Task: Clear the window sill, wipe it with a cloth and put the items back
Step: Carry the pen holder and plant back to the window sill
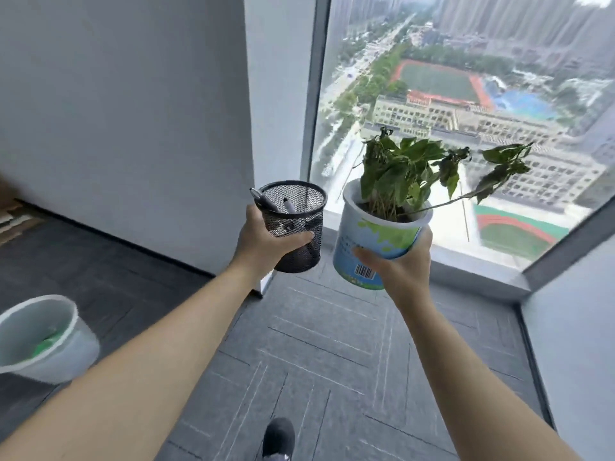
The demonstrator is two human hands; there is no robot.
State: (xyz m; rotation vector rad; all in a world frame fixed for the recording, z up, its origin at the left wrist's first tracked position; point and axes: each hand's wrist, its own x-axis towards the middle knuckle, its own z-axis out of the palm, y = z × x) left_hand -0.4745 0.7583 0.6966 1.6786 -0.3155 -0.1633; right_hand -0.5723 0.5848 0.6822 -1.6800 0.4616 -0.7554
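You have a single wide-angle view from your head, tilted forward and down along both outstretched forearms toward the window sill (466, 264) and the glass beyond it, near enough that your hands fill mid-frame and the carpeted floor (319, 344) lies directly below.

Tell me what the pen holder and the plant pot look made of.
Pen holder: black metal mesh with a matte finish; the pens show through its open weave. Plant pot: probably smooth plastic or coated paper, given its printed blue-green label and barcode; the picture leaves that open.
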